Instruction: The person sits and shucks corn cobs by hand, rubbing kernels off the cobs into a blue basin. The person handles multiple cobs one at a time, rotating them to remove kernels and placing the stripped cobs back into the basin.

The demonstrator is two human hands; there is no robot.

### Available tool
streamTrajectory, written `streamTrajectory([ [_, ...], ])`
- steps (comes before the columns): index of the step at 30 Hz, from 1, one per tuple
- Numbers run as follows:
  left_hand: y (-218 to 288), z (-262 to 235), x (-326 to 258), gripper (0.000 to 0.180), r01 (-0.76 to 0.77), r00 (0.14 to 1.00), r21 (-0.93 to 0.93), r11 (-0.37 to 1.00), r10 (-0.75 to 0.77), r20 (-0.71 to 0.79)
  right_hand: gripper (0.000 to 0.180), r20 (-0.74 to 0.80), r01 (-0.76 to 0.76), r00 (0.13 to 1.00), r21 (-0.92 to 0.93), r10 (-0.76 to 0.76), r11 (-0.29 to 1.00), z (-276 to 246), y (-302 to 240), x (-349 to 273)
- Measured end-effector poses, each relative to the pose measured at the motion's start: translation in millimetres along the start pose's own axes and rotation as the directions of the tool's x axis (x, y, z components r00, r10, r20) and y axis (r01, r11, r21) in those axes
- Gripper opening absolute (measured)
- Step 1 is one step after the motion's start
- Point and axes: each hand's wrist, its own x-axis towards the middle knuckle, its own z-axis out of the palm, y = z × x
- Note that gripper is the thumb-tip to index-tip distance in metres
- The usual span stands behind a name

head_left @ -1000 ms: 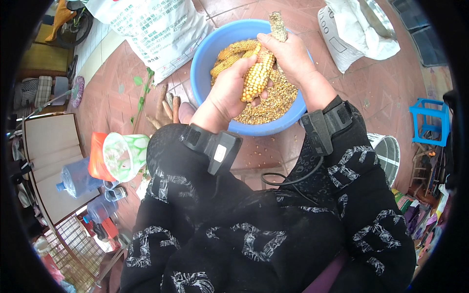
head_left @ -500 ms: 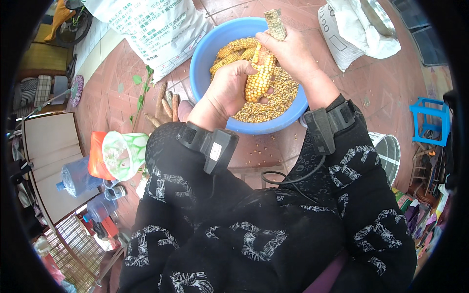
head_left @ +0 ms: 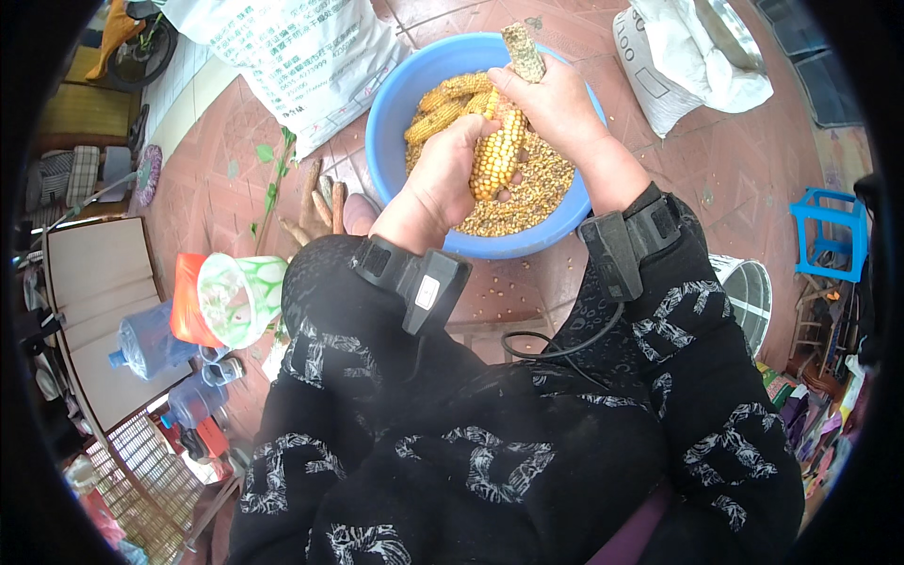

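Note:
Over a blue basin [head_left: 379,132], my left hand [head_left: 438,179] is closed round a yellow ear of corn [head_left: 497,160], which stands tilted. Some of the ear's upper part looks stripped of kernels. My right hand [head_left: 565,105] grips a bare corncob [head_left: 523,55], whose far end sticks up past the thumb. The cob's lower end is hidden by the right hand, close against the top of the ear. Loose kernels [head_left: 541,179] cover the basin's bottom, and several more ears [head_left: 438,121] lie at its left side.
White woven sacks stand behind the basin, one at the left [head_left: 311,66] and one at the right [head_left: 673,66]. Sticks [head_left: 325,198] and a green stem [head_left: 273,193] lie left of it. Farther right is a blue stool [head_left: 829,226]; a green-white bin [head_left: 235,297] stands left.
My right hand and the corncob have shifted slightly left and down. The ear has turned a little in my left hand, which has moved slightly right.

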Motion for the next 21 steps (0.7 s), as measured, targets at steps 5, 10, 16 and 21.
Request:
streamTrajectory([
  [5,1,-5,0,0.045,0.026,0.971,-0.263,0.964,0.038,0.235,0.032,0.082,-0.256,0.966,0.455,0.246,0.853,-10,2,2],
  [10,3,-8,3,0.045,0.102,0.958,-0.419,0.902,0.024,0.287,0.035,0.045,-0.1,0.995,0.372,0.09,0.923,-11,-7,-2],
  [16,14,-15,1,0.035,-0.1,0.994,-0.193,0.976,0.105,0.018,0.043,0.132,-0.035,0.991,0.092,0.022,0.995,-14,-18,-9],
  [21,16,-9,-1,0.036,-0.137,0.989,-0.125,0.983,0.127,-0.08,0.05,0.137,0.149,0.979,0.005,-0.148,0.989,-8,-12,-9],
])
